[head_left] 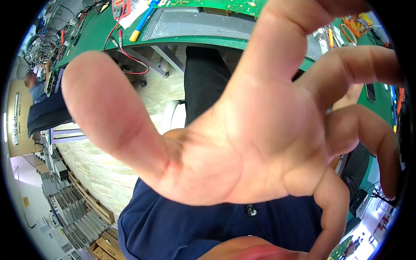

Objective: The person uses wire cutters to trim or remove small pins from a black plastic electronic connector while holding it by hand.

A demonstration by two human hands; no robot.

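Observation:
Very close up, my left hand (242, 143) fills the middle of the head view, palm turned up. The thumb stretches out to the left. Its fingers are spread and bent toward the upper and right rim, with nothing in the palm. Behind those fingers a bit of skin (348, 96) shows near the table's right part, seemingly of my right arm or hand. The fingers of that hand are hidden, so what it holds cannot be told.
A green table (93, 37) carries a grey tray (199, 25), a green circuit board (216, 5), a blue-and-yellow handled tool (141, 26), a red multimeter (121, 8) with dangling leads and an orange snack bag (359, 24). Cardboard boxes (106, 249) and stacked grey parts (76, 203) stand left. Another person (37, 92) is far left.

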